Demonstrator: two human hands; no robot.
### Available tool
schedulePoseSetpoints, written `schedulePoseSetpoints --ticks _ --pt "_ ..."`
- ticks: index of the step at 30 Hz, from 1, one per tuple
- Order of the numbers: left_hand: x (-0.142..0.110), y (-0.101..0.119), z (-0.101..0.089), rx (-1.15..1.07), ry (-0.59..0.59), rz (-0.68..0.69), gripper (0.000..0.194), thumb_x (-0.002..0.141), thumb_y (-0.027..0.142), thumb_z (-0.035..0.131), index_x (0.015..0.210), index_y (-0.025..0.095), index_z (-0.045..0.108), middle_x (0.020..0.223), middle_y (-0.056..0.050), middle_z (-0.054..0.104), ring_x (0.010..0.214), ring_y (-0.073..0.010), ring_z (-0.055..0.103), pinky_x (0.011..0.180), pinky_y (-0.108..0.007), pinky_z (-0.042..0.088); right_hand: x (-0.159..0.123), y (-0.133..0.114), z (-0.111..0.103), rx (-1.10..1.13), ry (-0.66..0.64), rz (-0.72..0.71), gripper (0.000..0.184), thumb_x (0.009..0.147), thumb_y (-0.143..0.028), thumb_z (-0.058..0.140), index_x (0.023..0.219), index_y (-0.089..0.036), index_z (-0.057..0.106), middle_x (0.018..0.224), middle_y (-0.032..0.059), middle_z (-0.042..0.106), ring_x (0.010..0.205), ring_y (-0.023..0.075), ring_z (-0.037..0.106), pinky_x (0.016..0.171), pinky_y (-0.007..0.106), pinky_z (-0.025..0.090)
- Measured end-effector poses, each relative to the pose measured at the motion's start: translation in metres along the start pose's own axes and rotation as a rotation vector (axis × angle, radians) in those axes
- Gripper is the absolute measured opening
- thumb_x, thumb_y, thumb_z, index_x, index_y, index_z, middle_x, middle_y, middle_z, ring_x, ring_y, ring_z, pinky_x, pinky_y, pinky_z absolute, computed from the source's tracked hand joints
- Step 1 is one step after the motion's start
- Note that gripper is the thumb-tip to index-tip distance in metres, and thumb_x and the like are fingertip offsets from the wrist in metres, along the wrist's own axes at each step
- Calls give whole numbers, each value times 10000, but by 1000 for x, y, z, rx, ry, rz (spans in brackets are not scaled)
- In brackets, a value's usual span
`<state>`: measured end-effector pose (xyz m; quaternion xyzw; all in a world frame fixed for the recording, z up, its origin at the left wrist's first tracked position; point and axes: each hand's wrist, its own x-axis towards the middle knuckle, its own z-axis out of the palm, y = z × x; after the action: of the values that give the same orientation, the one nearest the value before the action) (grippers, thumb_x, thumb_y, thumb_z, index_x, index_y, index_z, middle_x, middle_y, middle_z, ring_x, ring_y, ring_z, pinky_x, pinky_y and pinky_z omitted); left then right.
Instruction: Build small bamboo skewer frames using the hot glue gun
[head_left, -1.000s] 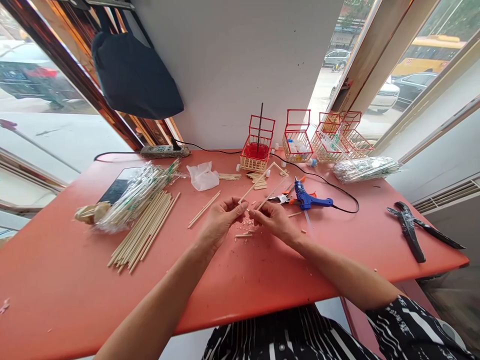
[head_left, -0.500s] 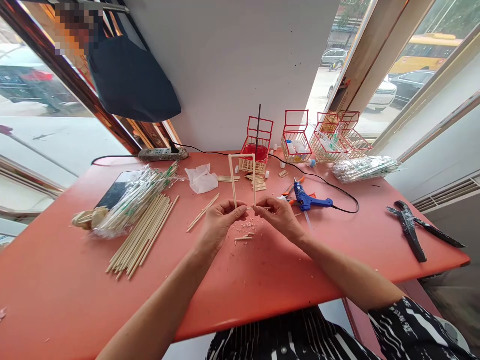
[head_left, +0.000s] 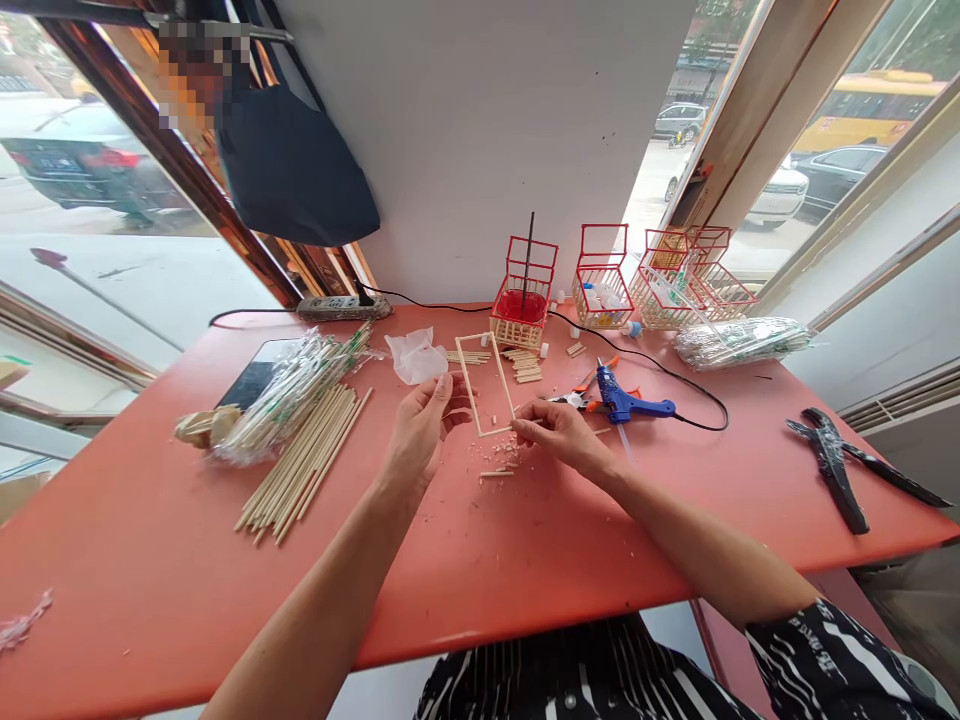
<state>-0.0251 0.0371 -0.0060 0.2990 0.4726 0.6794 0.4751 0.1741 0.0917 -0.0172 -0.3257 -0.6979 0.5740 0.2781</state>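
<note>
A thin rectangular frame of pale wooden sticks [head_left: 504, 382] tilts above the table's middle, all four sides showing. My right hand [head_left: 555, 428] pinches its lower right corner between thumb and fingers. Beside the frame's left edge, my left hand [head_left: 421, 420] is open, with thumb and fingers apart; its fingertips come close to the stick, and whether they touch it I cannot tell. Below the frame lie short stick pieces [head_left: 496, 474] and crumbs. Right of my right hand are a blue glue gun [head_left: 619, 400] and orange-handled pliers [head_left: 592, 385].
Long sticks [head_left: 304, 470] and a plastic-wrapped bundle [head_left: 289, 395] lie left on the red table [head_left: 420, 590]. Along the back stand a stick basket with a red bowl [head_left: 521, 305] and other red-rimmed baskets [head_left: 601, 290]. A cable crosses behind. Black-handled cutters [head_left: 829, 470] lie right.
My left hand has let go of the frame's lower left corner and opened beside it. The frame has tilted, held by my right hand alone. The view has shifted slightly.
</note>
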Motion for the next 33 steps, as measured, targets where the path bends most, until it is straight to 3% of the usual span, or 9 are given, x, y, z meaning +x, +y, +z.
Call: schedulePoseSetpoints --ticks 7,12,17,21,24,28,30,33 --pt "12 -3 -13 40 91 69 451 647 540 824 867 155 735 776 -46 712 670 -124 641 593 -231 482 0 -10 -4 -43 -11 -12 331 832 -478 674 749 -160 629 694 17 645 653 119 573 635 240 455" --pt "14 10 -18 -14 199 120 374 627 466 869 751 147 718 640 -3 653 585 -82 576 573 -192 453 -2 -24 -13 -55 74 -26 362 852 -517 645 752 -173 601 712 18 633 617 107 535 513 210 377" --pt "26 33 -41 -277 330 246 392 756 427 807 592 173 558 482 63 470 472 -66 459 512 -194 429 -3 -25 -13 -37 -119 -24 345 809 -501 707 801 -163 637 686 19 647 639 117 570 556 221 409" --pt "27 26 -40 -288 249 147 415 772 418 786 576 175 512 478 67 455 460 -60 434 487 -184 407 -1 -23 -15 -25 -39 -12 345 823 -507 689 797 -167 634 700 19 641 633 114 558 510 208 375" --pt "17 9 -23 -55 136 62 317 716 431 798 671 170 625 551 30 574 499 -84 516 504 -202 430 2 -22 -20 42 95 -8 388 804 -546 696 755 -171 610 698 11 618 585 99 513 481 206 363" --pt "3 -7 -6 466 -208 60 247 757 350 717 937 183 742 797 -57 736 711 -175 653 608 -271 485 4 -25 -31 146 239 -73 376 804 -532 720 765 -176 604 664 -18 578 522 70 434 464 206 316" --pt "0 -10 -5 714 -225 181 220 805 284 638 966 197 760 902 -72 757 826 -208 676 706 -314 501 4 -28 -37 179 280 -122 352 817 -508 726 771 -180 606 661 -27 561 519 65 415 467 207 301" --pt "1 -12 -9 930 -158 331 241 838 221 575 979 209 770 990 -70 762 889 -223 680 815 -355 500 3 -33 -42 191 295 -158 346 828 -498 728 750 -183 606 667 -25 548 515 65 403 465 216 296"
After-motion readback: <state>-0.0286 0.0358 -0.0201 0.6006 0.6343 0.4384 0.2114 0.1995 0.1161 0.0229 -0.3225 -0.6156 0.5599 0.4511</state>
